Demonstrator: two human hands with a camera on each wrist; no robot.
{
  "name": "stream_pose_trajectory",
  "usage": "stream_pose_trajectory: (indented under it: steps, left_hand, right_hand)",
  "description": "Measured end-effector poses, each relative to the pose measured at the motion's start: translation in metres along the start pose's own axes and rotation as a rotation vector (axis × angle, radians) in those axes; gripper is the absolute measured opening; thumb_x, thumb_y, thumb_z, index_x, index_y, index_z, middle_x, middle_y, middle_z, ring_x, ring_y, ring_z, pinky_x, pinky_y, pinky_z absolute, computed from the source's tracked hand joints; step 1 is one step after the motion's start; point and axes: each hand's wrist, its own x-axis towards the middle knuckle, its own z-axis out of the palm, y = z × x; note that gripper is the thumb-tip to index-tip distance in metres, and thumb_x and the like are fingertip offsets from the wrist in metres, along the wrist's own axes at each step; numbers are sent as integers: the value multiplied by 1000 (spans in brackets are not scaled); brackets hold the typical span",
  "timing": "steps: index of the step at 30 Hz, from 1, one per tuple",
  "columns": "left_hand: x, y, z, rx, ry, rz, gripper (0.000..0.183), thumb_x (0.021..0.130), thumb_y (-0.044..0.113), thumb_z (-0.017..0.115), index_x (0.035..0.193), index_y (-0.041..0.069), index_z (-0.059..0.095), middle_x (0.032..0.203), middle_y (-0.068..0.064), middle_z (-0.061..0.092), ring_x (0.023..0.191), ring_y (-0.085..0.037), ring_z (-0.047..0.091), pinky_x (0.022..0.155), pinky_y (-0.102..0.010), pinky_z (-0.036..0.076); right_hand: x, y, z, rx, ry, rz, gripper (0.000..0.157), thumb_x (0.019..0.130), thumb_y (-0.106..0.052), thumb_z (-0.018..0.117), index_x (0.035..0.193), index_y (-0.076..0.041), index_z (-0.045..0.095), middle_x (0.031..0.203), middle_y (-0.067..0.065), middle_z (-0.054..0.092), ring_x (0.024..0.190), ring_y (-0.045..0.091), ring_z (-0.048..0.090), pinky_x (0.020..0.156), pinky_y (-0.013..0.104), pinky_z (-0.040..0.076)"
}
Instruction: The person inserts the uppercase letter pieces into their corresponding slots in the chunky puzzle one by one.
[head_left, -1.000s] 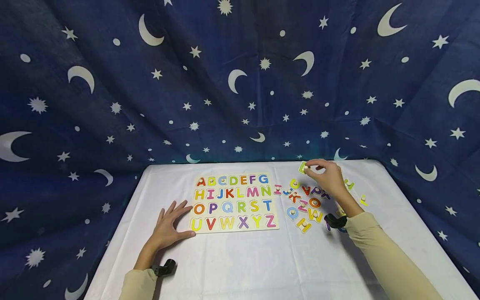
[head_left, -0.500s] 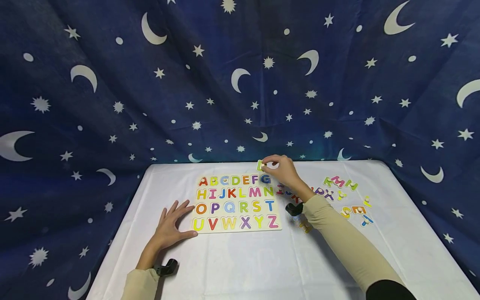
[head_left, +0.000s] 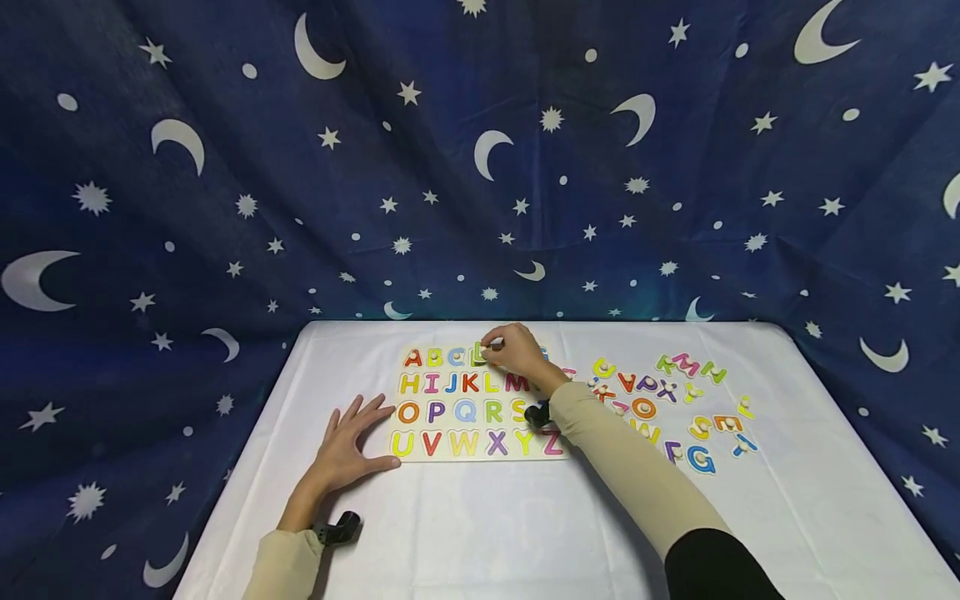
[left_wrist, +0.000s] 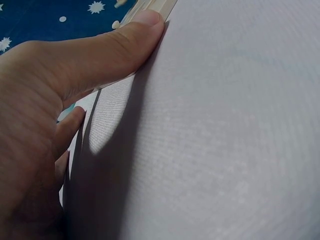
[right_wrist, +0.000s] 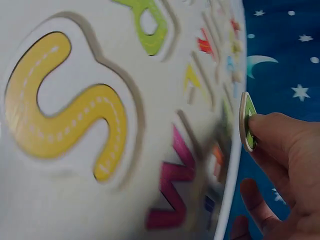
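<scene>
A white alphabet puzzle board (head_left: 480, 459) lies flat on the table, with printed letter slots in rows. My right hand (head_left: 520, 352) pinches a green letter piece (right_wrist: 251, 109) between thumb and fingers, over the D place in the top row. Which letter it is cannot be read for sure. At the board's left edge rests my left hand (head_left: 347, 450), fingers spread; the left wrist view shows its thumb touching the board's near corner. Knobbed A (head_left: 413, 358), B (head_left: 435, 357) and C (head_left: 456, 357) pieces sit in the top row. My right hand and forearm hide the board's right part.
Several loose knobbed letter pieces lie scattered right of the board, among them an orange O (head_left: 643, 408), a blue G (head_left: 701, 459) and a pink M (head_left: 685, 364). A white cloth covers the table (head_left: 480, 533). A dark blue moon-and-star curtain (head_left: 420, 208) hangs behind.
My right hand has carried the green letter piece leftward from above the loose pieces to the board's top row. The left hand has stayed at the board's left edge.
</scene>
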Motion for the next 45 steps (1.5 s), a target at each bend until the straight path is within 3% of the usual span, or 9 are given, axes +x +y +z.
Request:
stream_pose_trajectory:
  steps: [3, 7, 25, 36, 41, 45]
  left_hand:
    - [1, 0, 0, 2, -7, 2, 90, 65, 52, 94, 143, 20, 61, 161, -9, 43, 154, -42, 19, 122, -68, -1]
    - [1, 0, 0, 8, -11, 0, 90, 66, 53, 93, 143, 20, 61, 161, -9, 43, 154, -43, 19, 121, -69, -1]
    - [2, 1, 0, -2, -13, -1, 91, 65, 51, 94, 144, 20, 61, 162, -8, 42, 155, -41, 19, 122, -68, -1]
    - [2, 4, -2, -2, -12, 2, 91, 65, 49, 95, 143, 19, 61, 161, -9, 43, 154, -42, 20, 122, -67, -1]
    - [1, 4, -1, -5, -12, 3, 91, 65, 49, 95, 143, 18, 61, 161, -10, 43, 154, -43, 20, 122, -68, -1]
    - [1, 4, -1, -3, -12, -3, 91, 65, 49, 94, 144, 18, 61, 161, -10, 43, 154, -43, 19, 122, -68, -2]
  right_hand:
    - [2, 1, 8, -52, 4, 26, 14, 89, -20, 81, 103, -15, 81, 108, 1, 75, 99, 20, 57, 98, 42, 46]
    - [4, 2, 15, -93, 16, 40, 15, 89, -22, 81, 103, -16, 81, 109, 1, 75, 104, 22, 57, 103, 44, 45]
    - [5, 2, 18, -133, -8, 14, 11, 90, -22, 80, 100, -16, 82, 119, 2, 72, 115, 27, 56, 107, 45, 44]
    - [5, 2, 19, -129, 7, 11, 10, 89, -21, 81, 98, -17, 82, 117, 2, 72, 109, 26, 55, 102, 46, 45]
    - [1, 4, 16, -138, -14, -11, 24, 90, -26, 81, 111, -15, 79, 125, 4, 70, 115, 28, 55, 105, 47, 44]
    - [-6, 9, 3, -124, -10, -58, 35, 91, -27, 81, 122, -12, 75, 127, 6, 69, 117, 30, 55, 104, 48, 45]
